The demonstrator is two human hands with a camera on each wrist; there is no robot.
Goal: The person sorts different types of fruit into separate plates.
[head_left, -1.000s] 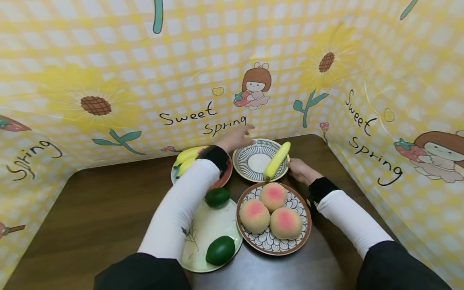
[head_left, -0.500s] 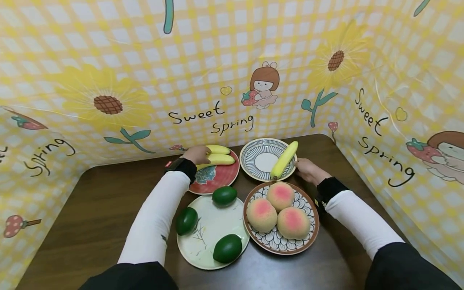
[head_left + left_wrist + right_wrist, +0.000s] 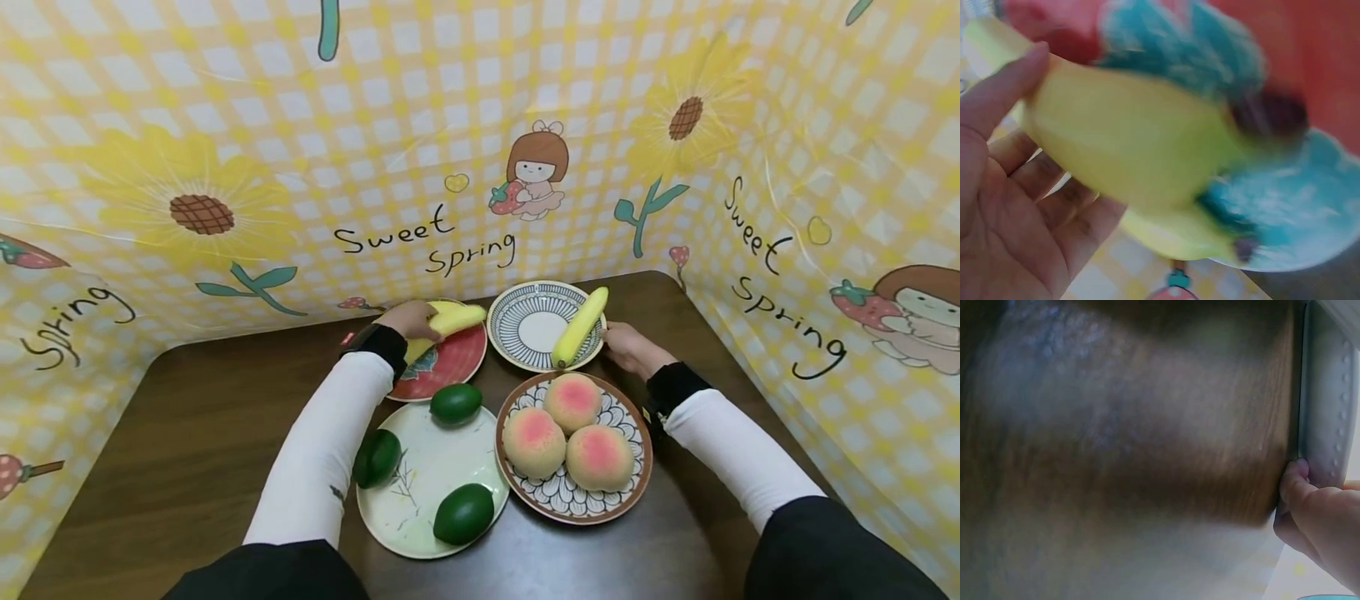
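Note:
My left hand holds a yellow banana over the red plate at the back. In the left wrist view the thumb lies on top of this banana and the fingers are underneath. A second banana shows below it, partly hidden. To the right, my right hand grips the rim of a white plate with dark stripes. One banana lies slanted along that plate's right side. The right wrist view shows the thumb at the plate's edge.
Nearer the front, a pale green plate bears three dark green oval fruits. Beside it, a brown-rimmed plate holds three peaches. The brown table meets a yellow checked cloth wall behind and at the right.
My left hand went from beside the striped plate leftward to the red plate and took hold of a banana, which has now shifted and tilted. The right hand stays at the striped plate's rim.

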